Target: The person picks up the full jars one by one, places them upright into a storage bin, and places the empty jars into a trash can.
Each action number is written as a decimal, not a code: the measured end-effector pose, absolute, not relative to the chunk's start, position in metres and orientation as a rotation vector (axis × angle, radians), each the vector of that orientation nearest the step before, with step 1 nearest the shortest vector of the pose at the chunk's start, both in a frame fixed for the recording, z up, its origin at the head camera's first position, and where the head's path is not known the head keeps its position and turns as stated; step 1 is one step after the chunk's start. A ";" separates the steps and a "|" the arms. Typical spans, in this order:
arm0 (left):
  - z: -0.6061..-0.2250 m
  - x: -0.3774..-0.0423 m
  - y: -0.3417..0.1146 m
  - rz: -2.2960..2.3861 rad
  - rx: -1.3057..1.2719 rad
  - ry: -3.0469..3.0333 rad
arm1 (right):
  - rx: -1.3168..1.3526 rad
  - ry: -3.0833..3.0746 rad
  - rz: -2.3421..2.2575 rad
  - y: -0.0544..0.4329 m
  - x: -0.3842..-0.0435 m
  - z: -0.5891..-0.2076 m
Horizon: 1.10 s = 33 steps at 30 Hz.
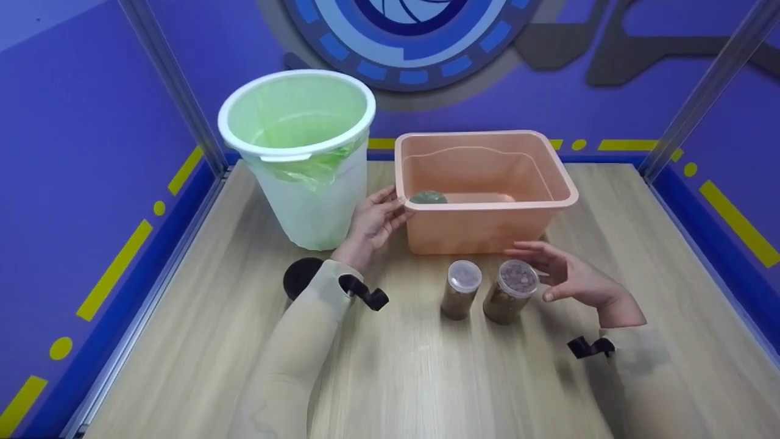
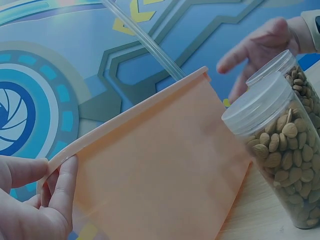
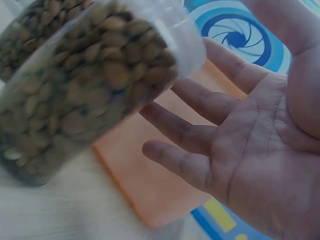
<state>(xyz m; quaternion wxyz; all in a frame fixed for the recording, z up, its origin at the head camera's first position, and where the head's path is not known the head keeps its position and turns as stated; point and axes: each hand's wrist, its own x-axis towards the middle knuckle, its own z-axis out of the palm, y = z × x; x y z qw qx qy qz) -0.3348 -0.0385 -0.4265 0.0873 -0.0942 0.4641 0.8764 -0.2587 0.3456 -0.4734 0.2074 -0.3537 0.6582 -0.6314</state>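
Observation:
My left hand (image 1: pixel 373 224) pinches the rim of a peach plastic bin (image 1: pixel 475 228) at its front left corner. In the left wrist view, thumb and fingers (image 2: pixel 65 187) close over that rim. My right hand (image 1: pixel 576 277) is beside the right-hand jar (image 1: pixel 510 296), its fingers spread and only loosely bent. The right wrist view shows the palm facing this jar (image 3: pixel 95 75); whether a fingertip touches it, I cannot tell. A slimmer jar (image 1: pixel 458 296) stands just left of it. Both are clear, lidded and full of brown, almond-like pieces. Inside the bin lies a green object (image 1: pixel 428 197), partly hidden by the front wall.
A white bucket (image 1: pixel 304 207) lined with a green bag stands at the back left, close to my left hand. Near my left forearm sits a black round object (image 1: pixel 300 275), partly covered by the sleeve. Blue panels (image 1: pixel 91 152) wall in the wooden table (image 1: pixel 402 378).

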 end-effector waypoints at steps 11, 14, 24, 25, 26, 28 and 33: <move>-0.428 -0.335 -0.039 2.610 -0.262 1.395 | -0.919 1.886 -1.735 0.338 -0.256 -0.501; -0.427 -0.336 -0.039 2.608 -0.259 1.397 | -0.887 1.892 -1.731 0.335 -0.254 -0.502; -0.427 -0.336 -0.038 2.609 -0.279 1.386 | -0.865 1.908 -1.779 0.329 -0.251 -0.503; -0.427 -0.336 -0.038 2.610 -0.276 1.383 | -0.870 1.906 -1.785 0.329 -0.251 -0.503; -0.427 -0.336 -0.038 2.611 -0.273 1.381 | -0.878 1.905 -1.791 0.328 -0.251 -0.503; -0.427 -0.336 -0.038 2.616 -0.264 1.378 | -0.887 1.904 -1.801 0.328 -0.251 -0.503; -0.427 -0.336 -0.038 2.623 -0.248 1.370 | -0.875 1.972 -1.792 0.327 -0.250 -0.500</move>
